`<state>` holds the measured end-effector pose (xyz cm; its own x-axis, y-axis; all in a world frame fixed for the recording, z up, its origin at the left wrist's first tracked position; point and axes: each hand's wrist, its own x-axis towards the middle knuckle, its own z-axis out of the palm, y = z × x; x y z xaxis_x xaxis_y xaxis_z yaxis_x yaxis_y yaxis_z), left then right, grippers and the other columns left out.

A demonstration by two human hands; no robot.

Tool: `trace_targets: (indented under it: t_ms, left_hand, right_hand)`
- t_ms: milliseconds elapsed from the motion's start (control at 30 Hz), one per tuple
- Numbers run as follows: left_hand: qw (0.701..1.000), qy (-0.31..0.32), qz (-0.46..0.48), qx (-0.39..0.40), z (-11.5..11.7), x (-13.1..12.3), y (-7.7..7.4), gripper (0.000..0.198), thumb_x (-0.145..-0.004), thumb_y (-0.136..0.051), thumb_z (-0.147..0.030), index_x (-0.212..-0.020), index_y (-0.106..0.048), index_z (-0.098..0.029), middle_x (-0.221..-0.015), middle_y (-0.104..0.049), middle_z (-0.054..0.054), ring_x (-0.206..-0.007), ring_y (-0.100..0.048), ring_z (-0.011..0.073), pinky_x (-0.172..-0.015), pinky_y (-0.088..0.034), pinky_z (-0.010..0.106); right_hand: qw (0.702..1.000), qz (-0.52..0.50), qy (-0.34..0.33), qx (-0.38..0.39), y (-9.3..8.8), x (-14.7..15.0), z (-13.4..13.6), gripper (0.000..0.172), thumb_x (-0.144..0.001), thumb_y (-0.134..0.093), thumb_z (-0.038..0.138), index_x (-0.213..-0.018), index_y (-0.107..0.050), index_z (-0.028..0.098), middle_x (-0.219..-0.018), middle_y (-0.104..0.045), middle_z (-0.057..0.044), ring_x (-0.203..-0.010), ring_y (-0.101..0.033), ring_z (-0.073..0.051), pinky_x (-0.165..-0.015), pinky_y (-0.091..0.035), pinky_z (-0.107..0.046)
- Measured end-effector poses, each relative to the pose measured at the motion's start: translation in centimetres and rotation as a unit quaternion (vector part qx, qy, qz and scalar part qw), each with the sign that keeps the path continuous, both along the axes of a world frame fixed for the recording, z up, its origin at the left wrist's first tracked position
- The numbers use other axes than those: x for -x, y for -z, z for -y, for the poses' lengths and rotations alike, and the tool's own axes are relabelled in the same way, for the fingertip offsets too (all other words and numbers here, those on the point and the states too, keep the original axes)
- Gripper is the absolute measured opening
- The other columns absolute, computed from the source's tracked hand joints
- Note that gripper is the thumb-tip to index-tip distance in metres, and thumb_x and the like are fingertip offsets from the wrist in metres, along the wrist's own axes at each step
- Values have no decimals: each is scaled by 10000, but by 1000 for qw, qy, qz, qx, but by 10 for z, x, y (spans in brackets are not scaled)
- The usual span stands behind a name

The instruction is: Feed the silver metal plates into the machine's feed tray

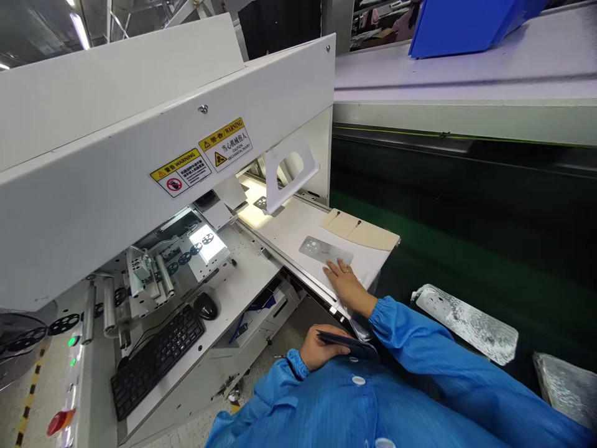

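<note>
A thin grey phone back cover (319, 249) with round camera holes lies flat on the white machine bed (291, 230). My right hand (349, 287) rests at its near right end, palm down with fingers stretched out, fingertips touching the edge. Close to my chest, my left hand (321, 350) is closed around several dark flat panels (357, 345) held as a thin stack; whether they are covers too I cannot make out. Farther in, under the bright light, another dark piece with camera holes (260, 203) sits on the bed.
A white machine hood with warning labels (200, 155) overhangs the bed, with a white bracket (291, 174) at its opening. Left are rollers, a keyboard (156, 361), a mouse (205, 306) and a red button (58, 423). Film-wrapped covers (466, 320) lie on the dark green belt (466, 218).
</note>
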<state>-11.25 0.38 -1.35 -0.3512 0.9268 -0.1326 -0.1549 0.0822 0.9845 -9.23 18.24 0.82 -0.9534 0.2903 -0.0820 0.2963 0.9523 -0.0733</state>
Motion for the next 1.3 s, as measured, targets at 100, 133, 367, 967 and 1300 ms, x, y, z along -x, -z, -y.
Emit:
trace_targets:
  t_ms: [100, 133, 367, 967, 1300]
  left_hand:
    - [1000, -2, 14, 11, -1, 6, 2, 298, -532, -780, -455, -704, -742, -214, -802, -750, 85, -758, -689, 267, -729, -554, 376]
    - [1000, -3, 20, 10, -1, 8, 4, 293, -526, -784, -451, -700, -740, -219, -800, -751, 83, -760, -691, 270, -729, -555, 380]
    - [999, -9, 38, 4, -1, 20, 7, 259, -526, -794, -409, -697, -742, -222, -764, -750, 78, -741, -692, 264, -710, -558, 372]
    - [999, 1, 43, -1, -3, 23, 13, 259, -510, -806, -384, -685, -740, -203, -774, -751, 91, -744, -696, 261, -706, -558, 363]
    - [992, 63, 88, -68, -23, 6, 4, 166, -544, -804, -233, -695, -741, -205, -769, -756, 71, -754, -705, 242, -727, -558, 357]
  right_hand:
    - [1000, -1, 26, 14, 11, 19, -6, 598, -795, -306, -24, -1367, -427, 97, -1469, -351, -136, -1339, -301, -344, -1038, -349, -504]
    - [999, -6, 35, 16, 13, 24, -9, 600, -793, -302, -26, -1370, -419, 90, -1472, -345, -136, -1340, -299, -342, -1041, -346, -504]
    - [998, -22, 64, 17, 25, 43, -26, 632, -775, -318, -20, -1391, -385, 106, -1476, -334, -142, -1345, -291, -340, -1032, -347, -539]
    - [995, -63, 69, 34, 21, 42, -23, 651, -715, -383, -45, -1357, -414, 59, -1454, -364, -170, -1345, -284, -351, -1045, -329, -544]
    - [873, -294, 322, 222, 3, -118, -47, 318, -855, -403, 380, -941, -663, 218, -752, -682, -50, -678, -628, -202, -601, -477, -310]
